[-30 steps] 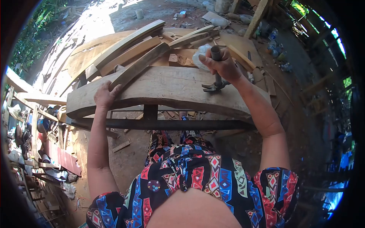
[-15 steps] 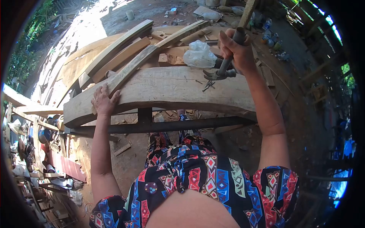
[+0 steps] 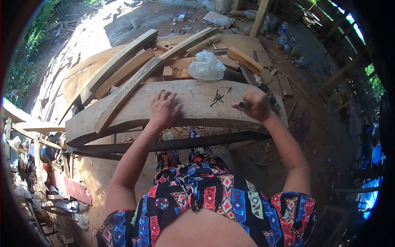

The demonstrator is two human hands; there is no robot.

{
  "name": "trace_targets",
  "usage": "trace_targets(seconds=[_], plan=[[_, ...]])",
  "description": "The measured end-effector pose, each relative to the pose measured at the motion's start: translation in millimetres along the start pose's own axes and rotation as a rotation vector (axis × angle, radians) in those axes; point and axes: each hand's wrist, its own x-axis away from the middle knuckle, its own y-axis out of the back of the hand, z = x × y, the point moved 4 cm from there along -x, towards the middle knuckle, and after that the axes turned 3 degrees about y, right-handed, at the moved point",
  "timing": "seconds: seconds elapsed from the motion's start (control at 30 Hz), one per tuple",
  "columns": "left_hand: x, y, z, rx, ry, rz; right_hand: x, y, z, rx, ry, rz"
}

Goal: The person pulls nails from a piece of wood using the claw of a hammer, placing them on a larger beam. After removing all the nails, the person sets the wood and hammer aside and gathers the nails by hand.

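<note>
My right hand (image 3: 256,106) is closed around the handle of a claw hammer at the right end of a thick, curved wooden beam (image 3: 135,103). The handle's end points at me, and the dark hammer head (image 3: 272,100) shows behind my fist. My left hand (image 3: 163,110) is on the middle of the beam near its front edge, holding nothing, with thumb and fingers apart. Several dark nails (image 3: 217,98) lie loose in a small pile between my hands. One thin nail (image 3: 191,93) is by itself, right of my left hand. A long narrow strip of wood (image 3: 127,87) lies across the beam's left part.
A clear plastic bag (image 3: 207,66) sits just behind the beam. More timber pieces (image 3: 245,60) lie on a broad wooden board (image 3: 78,82) beyond. A dark bar (image 3: 193,143) runs beneath the beam's front edge. Plastic bottles (image 3: 283,28) litter the ground at far right.
My left hand has left the wood strip and moved right to the beam's middle. My right hand has lowered with the hammer, turning its handle end toward me. The strip's near end now lies farther left.
</note>
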Motion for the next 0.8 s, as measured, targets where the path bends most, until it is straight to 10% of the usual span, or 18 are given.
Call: trace_targets(seconds=[0.4,0.5,0.8], plan=[[-22.0,-46.8,-72.8,0.023,0.04,0.21,24.9,-21.1,21.3,-0.14,0.041,0.45],[-26.3,-54.4,-84.7,0.091,-0.037,0.186,23.9,-35.6,-21.8,-0.546,-0.634,0.263],[-32.6,-55.0,-98.1,0.638,-0.063,0.102,5.7,-112.3,-92.5,-0.386,-0.784,0.288]])
